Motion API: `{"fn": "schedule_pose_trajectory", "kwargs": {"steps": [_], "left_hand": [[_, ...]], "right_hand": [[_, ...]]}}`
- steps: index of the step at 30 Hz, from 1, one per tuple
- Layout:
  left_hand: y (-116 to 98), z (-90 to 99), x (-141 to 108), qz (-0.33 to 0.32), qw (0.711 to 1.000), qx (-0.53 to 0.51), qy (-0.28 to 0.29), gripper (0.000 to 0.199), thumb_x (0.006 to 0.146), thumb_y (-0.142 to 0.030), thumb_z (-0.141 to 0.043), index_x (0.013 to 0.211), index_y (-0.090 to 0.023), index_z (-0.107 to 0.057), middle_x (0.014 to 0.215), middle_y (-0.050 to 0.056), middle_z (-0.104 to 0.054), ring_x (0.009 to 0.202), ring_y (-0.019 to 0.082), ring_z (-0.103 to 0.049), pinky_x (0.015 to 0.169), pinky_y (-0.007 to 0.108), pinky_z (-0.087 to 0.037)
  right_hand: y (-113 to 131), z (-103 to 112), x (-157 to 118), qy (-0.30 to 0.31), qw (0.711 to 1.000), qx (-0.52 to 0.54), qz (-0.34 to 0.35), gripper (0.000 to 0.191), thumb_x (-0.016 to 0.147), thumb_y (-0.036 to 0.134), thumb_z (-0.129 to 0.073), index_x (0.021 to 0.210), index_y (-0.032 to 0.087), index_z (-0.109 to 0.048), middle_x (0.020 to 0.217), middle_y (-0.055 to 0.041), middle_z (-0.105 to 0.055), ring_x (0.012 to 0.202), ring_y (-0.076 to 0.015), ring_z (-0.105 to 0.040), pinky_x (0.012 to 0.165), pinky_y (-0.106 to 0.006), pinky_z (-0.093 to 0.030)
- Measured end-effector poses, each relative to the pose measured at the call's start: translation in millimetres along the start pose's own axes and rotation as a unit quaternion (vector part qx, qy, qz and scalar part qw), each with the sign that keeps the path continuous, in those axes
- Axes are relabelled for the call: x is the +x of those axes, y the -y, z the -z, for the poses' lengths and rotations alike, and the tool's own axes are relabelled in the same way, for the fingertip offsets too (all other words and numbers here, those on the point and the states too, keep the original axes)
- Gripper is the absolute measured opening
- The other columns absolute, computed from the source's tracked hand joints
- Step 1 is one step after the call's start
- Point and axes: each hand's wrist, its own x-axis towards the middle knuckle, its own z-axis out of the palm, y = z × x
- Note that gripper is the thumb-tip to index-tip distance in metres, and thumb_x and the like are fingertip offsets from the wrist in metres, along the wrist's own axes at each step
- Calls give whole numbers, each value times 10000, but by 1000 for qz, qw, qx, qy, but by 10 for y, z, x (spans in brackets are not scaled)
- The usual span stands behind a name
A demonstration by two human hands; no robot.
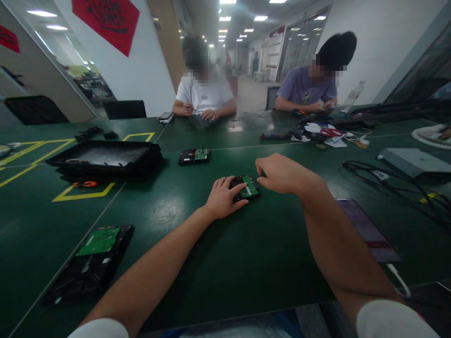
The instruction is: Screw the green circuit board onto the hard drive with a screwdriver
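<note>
My left hand [225,199] lies over a hard drive [251,187] on the green table. Its thumb and fingers hold the drive's left part, leaving the green circuit board partly visible. Just right of the drive, my right hand [282,173] is closed in a pinch above the table. Something small and dark shows by its fingertips, too unclear to name. A second hard drive [194,156] lies farther back, board up. A third hard drive [95,256], also showing its green board, rests at the front left.
Black trays [105,157] are stacked at the left, with an orange-handled tool [86,184] in front. At the right are a tablet [366,230], black cables [398,183] and a grey metal box [417,162]. Two people sit across the table [197,263].
</note>
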Motion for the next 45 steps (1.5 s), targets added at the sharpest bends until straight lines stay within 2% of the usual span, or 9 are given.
{"fn": "schedule_pose_trajectory", "kwargs": {"steps": [2,8,14,21,27,32,37,42,45], "left_hand": [[-2,0,1,3,1000,-1,0,643,922,-661,-615,1488,-357,-584,1556,126,-450,1393,395,-419,1136,596,-363],[-6,12,1,3,1000,-7,3,642,923,-668,-608,1484,-355,-590,1552,127,-452,1395,401,-413,1135,598,-362],[-7,8,-4,-1,1000,0,-2,647,929,-670,-596,1491,-350,-583,1554,140,-441,1385,402,-421,1129,598,-361],[-7,6,0,-2,1000,-1,-4,641,932,-666,-593,1491,-353,-583,1559,140,-433,1390,405,-415,1131,600,-359],[0,-2,-2,-5,1000,-4,-5,648,931,-669,-593,1493,-347,-582,1551,141,-446,1389,399,-419,1127,596,-366],[-4,2,6,-3,1000,-2,-3,641,932,-675,-585,1485,-351,-590,1556,135,-443,1387,397,-422,1124,598,-368],[-5,15,2,-3,1000,0,1,648,935,-668,-586,1499,-349,-577,1555,142,-443,1387,399,-422,1129,596,-363],[1,11,0,-8,1000,0,2,651,937,-686,-569,1494,-350,-586,1559,148,-436,1391,406,-415,1126,597,-363],[-2,25,5,-10,1000,2,8,654,948,-693,-541,1504,-350,-577,1560,151,-432,1397,411,-408,1120,602,-367]], "right_hand": [[-4,-11,7,-1,1000,7,1,156,911,227,-608,1010,139,-690,994,-154,-756,907,-280,-693,704,-327,-417],[-48,-53,14,-15,994,58,86,269,806,85,-623,1062,156,-664,1096,-125,-736,972,-242,-663,772,-291,-429],[-9,-42,31,-24,999,31,-15,152,930,240,-593,1005,156,-695,955,-135,-753,866,-258,-674,713,-323,-409],[-31,-82,34,-32,996,50,65,188,856,129,-619,1034,168,-664,1072,-121,-737,955,-239,-666,775,-292,-428],[43,-53,19,-31,999,8,-43,177,933,253,-600,1060,145,-661,1030,-174,-735,905,-289,-680,723,-338,-419],[27,-75,11,-32,997,39,60,209,882,132,-593,1078,171,-651,1128,-133,-724,976,-255,-670,784,-312,-433],[49,-65,26,-36,999,10,-34,179,941,228,-581,1088,151,-649,1080,-173,-730,945,-296,-681,753,-343,-431],[-1,-87,16,-31,998,39,37,190,905,141,-561,1071,161,-650,1124,-145,-718,970,-252,-664,802,-313,-434],[-12,-88,15,-41,997,39,52,198,905,115,-550,1070,161,-649,1120,-136,-724,971,-243,-662,807,-308,-429]]}}
